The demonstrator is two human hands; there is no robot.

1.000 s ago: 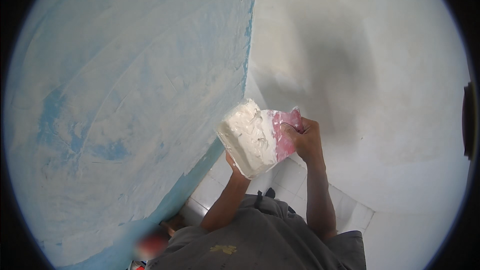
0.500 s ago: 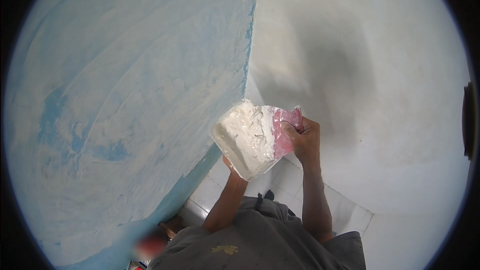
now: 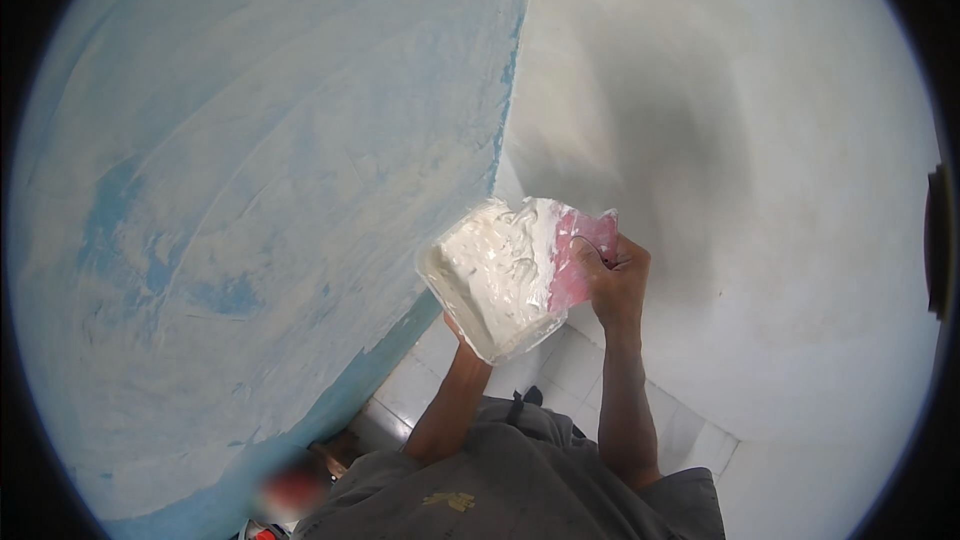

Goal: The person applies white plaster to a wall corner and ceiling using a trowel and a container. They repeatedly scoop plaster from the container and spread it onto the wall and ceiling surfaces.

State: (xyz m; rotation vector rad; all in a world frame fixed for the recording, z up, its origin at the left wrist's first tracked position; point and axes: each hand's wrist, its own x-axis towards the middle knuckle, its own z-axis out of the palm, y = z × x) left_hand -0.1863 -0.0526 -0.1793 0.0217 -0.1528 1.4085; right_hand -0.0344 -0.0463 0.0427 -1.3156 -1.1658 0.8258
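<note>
My left hand point(image 3: 455, 327) grips a shallow white container point(image 3: 455, 305) from below and keeps it tilted in front of me; most of its fingers are hidden behind the container. Thick white putty point(image 3: 490, 265) fills much of it. In my right hand point(image 3: 620, 290) is a pink putty spreader point(image 3: 572, 275), with the thumb across its face. White putty coats the spreader's left edge, which sits at the container's right side against the mass of putty.
On the left stands a blue wall point(image 3: 230, 190) smeared with whitish putty. It meets a pale wall point(image 3: 800, 190) at a corner. White tiles point(image 3: 575, 365) show below. At lower left are a blurred red shape point(image 3: 295, 490) and a partly hidden object point(image 3: 262, 530).
The spreader and my right hand have shifted slightly right. More white putty shows along the spreader's upper left edge. The container stays almost in place, while the view has turned slightly.
</note>
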